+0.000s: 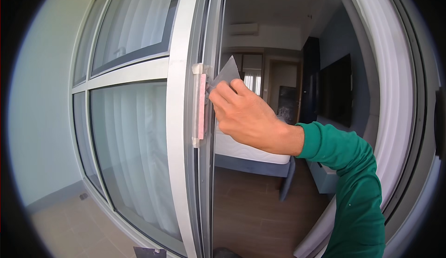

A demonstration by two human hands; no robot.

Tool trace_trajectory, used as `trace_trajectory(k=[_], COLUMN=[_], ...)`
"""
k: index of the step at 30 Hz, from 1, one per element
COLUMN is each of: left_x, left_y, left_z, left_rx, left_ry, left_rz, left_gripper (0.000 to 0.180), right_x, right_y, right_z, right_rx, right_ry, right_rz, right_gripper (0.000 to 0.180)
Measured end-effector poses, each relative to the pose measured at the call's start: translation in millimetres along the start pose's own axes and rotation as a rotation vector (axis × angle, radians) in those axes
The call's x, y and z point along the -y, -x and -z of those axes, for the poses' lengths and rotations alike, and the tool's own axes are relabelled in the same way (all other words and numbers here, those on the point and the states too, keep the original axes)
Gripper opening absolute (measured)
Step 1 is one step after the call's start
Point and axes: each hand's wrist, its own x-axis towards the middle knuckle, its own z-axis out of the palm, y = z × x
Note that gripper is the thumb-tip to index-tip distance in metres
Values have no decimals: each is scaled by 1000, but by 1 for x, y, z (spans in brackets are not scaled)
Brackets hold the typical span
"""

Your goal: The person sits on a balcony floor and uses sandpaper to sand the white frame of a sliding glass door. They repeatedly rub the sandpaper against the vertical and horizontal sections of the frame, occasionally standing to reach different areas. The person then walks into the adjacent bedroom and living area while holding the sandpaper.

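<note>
Scraper blade [227,73]: thin, flat, grey, wedge-shaped piece, its upper corner pointed and tilted to the right, its lower part hidden in the grip. Located at the edge of the sliding door frame [179,132], just beside the top of the door handle [200,107], at the opening into the room.

Right hand [244,114]: comes in from the lower right in a green sleeve [353,183]; fingers [223,95] clenched around the lower end of the scraper blade, knuckles close to the handle. Left hand: not in view.

Door handle: upright bar fixed to the grey metal frame, wrapped in clear, cloudy protective film; a pale pink strip runs down its length beneath the film. The film bunches at the top end, where the blade's lower corner meets it; whether the blade touches the film there cannot be told for certain.

Sliding door frame: light grey metal, curved by the lens, with glass panes [134,155] to the left and white curtains visible behind them.

Room beyond the opening: bed [246,153] with white mattress on a dark base, wooden floor [251,207], dark flat screen [337,90] on the right wall, white air-conditioning unit [242,29] high on the far wall.

Outside floor, lower left: pale tiles [74,225]. Small dark object at the bottom edge, too cut off to identify.
</note>
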Motion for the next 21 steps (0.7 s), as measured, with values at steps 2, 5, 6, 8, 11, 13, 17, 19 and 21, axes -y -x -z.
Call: trace_trajectory(k=[2,5,6,8,11,13,17,19,21], left_x=[-11,-10,-10,-6,2,1,134,145,126], left_y=[1,-5,-8,-12,-13,-10,-37,-31,-18], left_z=[4,7,8,11,17,18,58,62,57], left_rx=[-53,-72,-75,-66,-57,-34,-139,31,87], left_ry=[-48,-14,24,73,-57,-74,340,380,209], left_rz=[4,36,31,16,-42,-20,386,160,1], left_gripper=[43,39,39,39,40,39,38,35,35], right_x=[1,0,0,0,0,1,3,6,6], right_y=[0,5,6,7,4,0,-1,0,1], right_z=[0,-7,-9,-12,-14,-17,-12,-4,4], right_rx=[-8,-99,-118,-153,-180,-170,-140,-48,-24], right_ry=[-49,-176,-194,-230,-199,-193,-165,-193,-230], right_rz=[-5,-110,-123,-147,-155,-148,-142,-114,-120], right_gripper=[8,18,21,29,31,30,28,27,27])
